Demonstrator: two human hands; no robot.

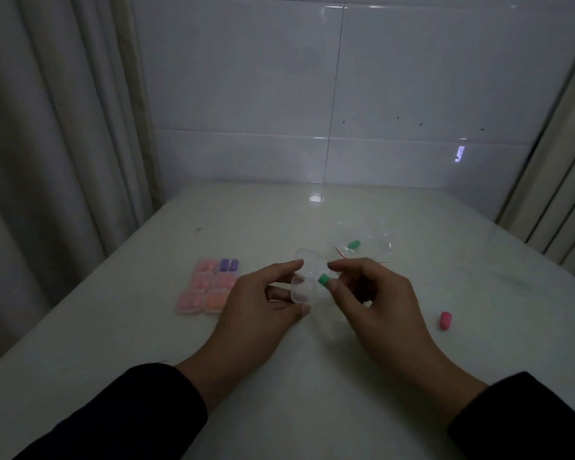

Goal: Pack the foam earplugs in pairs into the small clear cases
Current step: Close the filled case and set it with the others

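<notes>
Clear case (302,283): lid open, held in left hand (263,313) grip above tabletop (312,393). Green earplug (323,279): pinched in right hand (375,300) grip, just beside case. Second green earplug (354,244): beyond right grip, in plastic bag (369,239). Pink earplug (445,320): right of right grip. Filled cases (210,287): left of left grip.

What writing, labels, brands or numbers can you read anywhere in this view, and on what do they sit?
None can be read.
Open clear case in the left hand: no print visible.
Green earplug pinched by the right hand: plain.
Filled cases: no labels show.
Clear bag holding another green earplug: a red line, no legible text.
Pink earplug: plain.
Bright mark on the wall tile: a reflection, not text.
</notes>
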